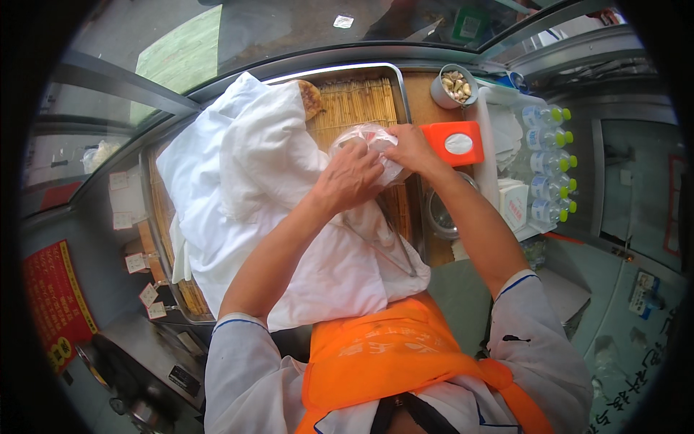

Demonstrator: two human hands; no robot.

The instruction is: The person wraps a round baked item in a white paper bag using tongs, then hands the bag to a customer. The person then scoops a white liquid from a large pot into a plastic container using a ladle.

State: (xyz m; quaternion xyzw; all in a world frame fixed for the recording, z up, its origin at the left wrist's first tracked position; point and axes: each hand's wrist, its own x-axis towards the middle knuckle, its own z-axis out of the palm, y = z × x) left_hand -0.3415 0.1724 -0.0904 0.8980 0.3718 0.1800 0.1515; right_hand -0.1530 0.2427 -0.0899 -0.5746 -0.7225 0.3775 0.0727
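Note:
My left hand [351, 176] and my right hand [413, 147] meet at a thin translucent plastic bag [364, 133], and the fingers of both hold its top. What lies inside the bag is mostly hidden by the hands. Under it is a metal tray [400, 81] lined with a bamboo mat [358, 103]. White cloths [217, 163] cover much of this tray. A browned flatbread [310, 100] shows past the cloth's edge at the back. Metal tongs [409, 260] lie on the cloth, just below my hands.
Right of the tray stand a cup of garlic cloves [457, 87], an orange-red box [451, 142] and a round clear-sided container [440, 211]. Beyond them a white plastic bin [488, 146] adjoins several green-capped bottles [547, 163]. Glass panes [282, 32] border the far side.

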